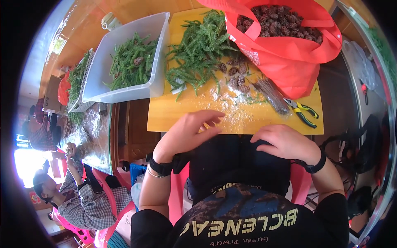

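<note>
My left hand (pixel 193 129) is at the front edge of the yellow tabletop (pixel 165 118), its fingers loosely bent, thumb apart and nothing in it. Just past the same edge, over my lap, my right hand (pixel 280 139) has its fingers pointing left and the thumb separate; it too holds nothing. White flakes (pixel 233 105) are scattered beyond my hands. Behind them lie several loose pine cones (pixel 234 71) and a bundle of thin brown stems (pixel 271 94) in clear wrap. Pliers (pixel 303 111) with yellow-and-black handles rest at the right.
Green artificial sprigs (pixel 198 45) are heaped at the back. A translucent bin (pixel 157 62) of sprigs stands left, and a red bag (pixel 285 62) full of pine cones back right. Farther left, a person in a checked shirt (pixel 91 206) sits by another table (pixel 103 142).
</note>
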The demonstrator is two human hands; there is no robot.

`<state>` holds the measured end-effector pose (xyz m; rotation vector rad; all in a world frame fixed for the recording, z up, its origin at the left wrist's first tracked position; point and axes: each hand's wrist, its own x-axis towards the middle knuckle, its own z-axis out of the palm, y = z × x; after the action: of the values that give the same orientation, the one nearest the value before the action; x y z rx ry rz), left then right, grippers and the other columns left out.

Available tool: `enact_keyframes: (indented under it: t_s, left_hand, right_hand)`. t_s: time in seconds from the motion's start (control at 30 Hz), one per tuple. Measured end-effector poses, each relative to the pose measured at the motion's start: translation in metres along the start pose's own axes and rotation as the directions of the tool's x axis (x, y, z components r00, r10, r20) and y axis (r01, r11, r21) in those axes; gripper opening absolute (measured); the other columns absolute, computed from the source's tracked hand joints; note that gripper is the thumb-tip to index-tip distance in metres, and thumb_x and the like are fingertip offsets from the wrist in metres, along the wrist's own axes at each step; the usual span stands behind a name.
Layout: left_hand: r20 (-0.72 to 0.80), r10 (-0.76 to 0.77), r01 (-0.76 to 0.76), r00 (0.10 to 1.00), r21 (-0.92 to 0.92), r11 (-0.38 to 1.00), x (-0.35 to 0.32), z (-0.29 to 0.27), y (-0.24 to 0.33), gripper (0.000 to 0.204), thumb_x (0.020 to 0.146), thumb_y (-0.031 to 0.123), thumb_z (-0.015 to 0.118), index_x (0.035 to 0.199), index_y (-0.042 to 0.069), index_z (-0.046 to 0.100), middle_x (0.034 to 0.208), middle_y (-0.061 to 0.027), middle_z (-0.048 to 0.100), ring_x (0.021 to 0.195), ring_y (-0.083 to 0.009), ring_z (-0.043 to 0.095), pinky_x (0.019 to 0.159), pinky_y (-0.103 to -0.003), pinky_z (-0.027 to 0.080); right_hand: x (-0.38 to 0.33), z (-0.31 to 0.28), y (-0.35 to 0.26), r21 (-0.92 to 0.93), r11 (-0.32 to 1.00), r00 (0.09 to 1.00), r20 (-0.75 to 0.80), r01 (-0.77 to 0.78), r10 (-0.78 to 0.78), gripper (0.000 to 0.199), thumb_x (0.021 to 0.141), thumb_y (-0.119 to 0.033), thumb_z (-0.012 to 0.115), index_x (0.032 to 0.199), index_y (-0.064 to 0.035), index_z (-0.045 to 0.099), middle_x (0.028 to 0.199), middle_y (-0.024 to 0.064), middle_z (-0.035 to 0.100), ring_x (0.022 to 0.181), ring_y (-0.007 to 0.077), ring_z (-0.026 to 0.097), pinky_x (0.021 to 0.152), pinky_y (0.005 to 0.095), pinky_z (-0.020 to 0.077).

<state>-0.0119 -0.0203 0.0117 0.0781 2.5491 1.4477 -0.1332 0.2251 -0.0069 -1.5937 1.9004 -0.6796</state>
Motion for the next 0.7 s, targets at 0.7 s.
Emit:
enact_keyframes:
  t_s: [0.7]
  left_hand:
    - [-0.454, -0.134, -0.430, 0.881, -0.886, 0.174, 0.036, -0.015, -0.050, 0.016, 0.090, 0.012, 0.051, 0.104, 0.005, 0.055, 0.083, 0.0004, 0.058, 0.073, -0.0062, 0.055, 0.064, -0.019, 0.046]
  right_hand:
    - [0.038, -0.138, -0.063, 0.030, 0.971, 0.914, -0.332, -0.239, 0.235, 0.016, 0.078, -0.008, 0.060, 0.089, 0.0017, 0.054, 0.083, 0.0081, 0.059, 0.076, 0.0169, 0.059, 0.068, 0.0266, 0.0469]
